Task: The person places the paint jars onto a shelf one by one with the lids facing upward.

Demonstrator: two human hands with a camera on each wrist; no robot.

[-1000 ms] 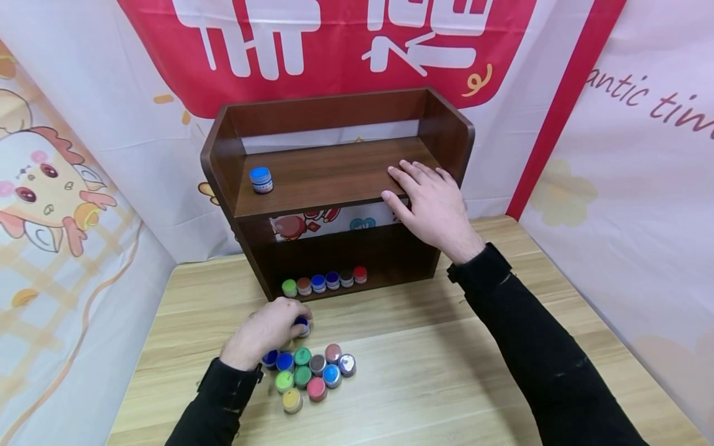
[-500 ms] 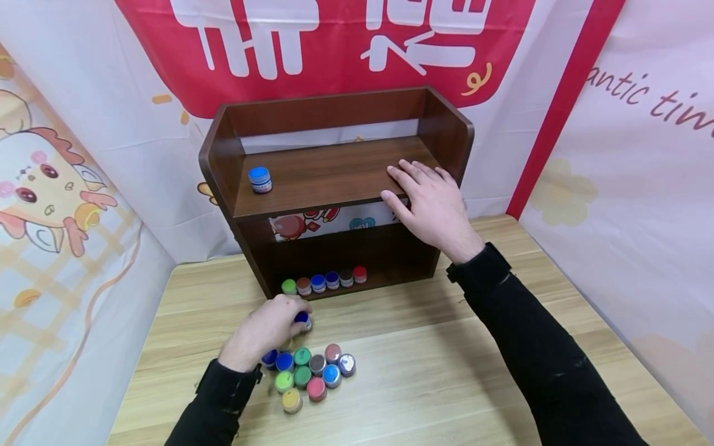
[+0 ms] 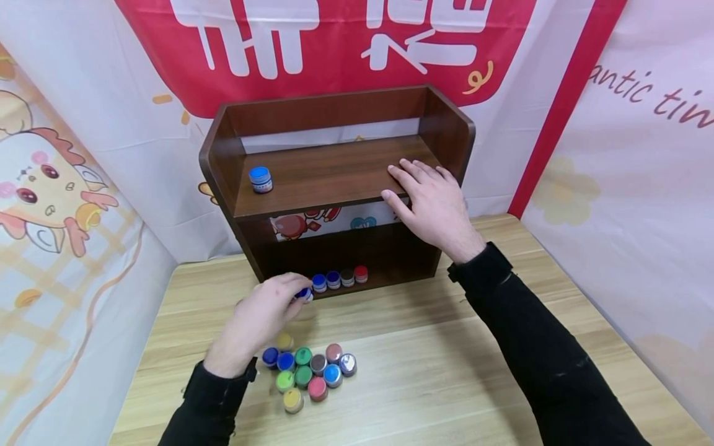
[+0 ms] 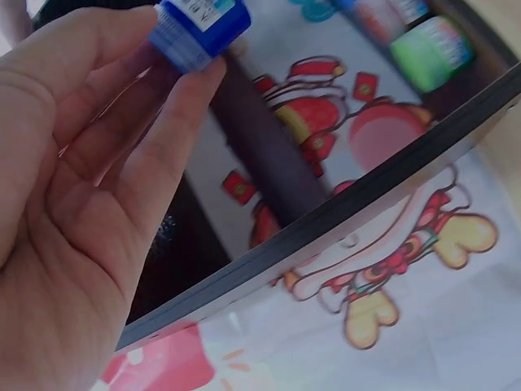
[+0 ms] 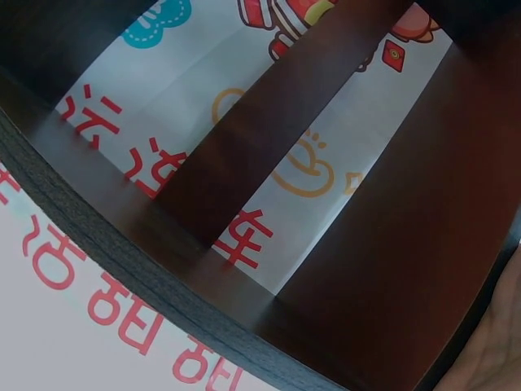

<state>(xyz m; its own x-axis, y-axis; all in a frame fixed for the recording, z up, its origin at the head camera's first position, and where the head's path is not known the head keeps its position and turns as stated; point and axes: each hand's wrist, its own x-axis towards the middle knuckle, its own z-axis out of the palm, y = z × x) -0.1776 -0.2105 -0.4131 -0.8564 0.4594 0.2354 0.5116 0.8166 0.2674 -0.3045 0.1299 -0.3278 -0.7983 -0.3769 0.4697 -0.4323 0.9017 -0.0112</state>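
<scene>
My left hand (image 3: 262,319) pinches a small blue paint jar (image 4: 199,32) between thumb and fingertips. In the head view the jar is at the front left edge of the lower shelf, partly covered by my fingers. Along that shelf runs a row of paint jars, with a blue one (image 3: 319,283), a dark blue one (image 3: 333,280) and a red one (image 3: 361,274) showing. A green jar (image 4: 431,53) of the row appears in the left wrist view but is hidden by the hand in the head view. My right hand (image 3: 432,207) rests, fingers extended, on the upper shelf's right front.
The dark brown wooden shelf unit (image 3: 334,179) stands at the back of the table (image 3: 446,371). One light-blue-lidded jar (image 3: 260,179) sits on its upper board at left. Several loose jars, among them a yellow one (image 3: 292,401) and a pink one (image 3: 317,389), cluster in front.
My left hand has carried the blue jar from the tabletop forward to the lower shelf's edge, uncovering a yellow jar in the cluster. The right hand stays in place.
</scene>
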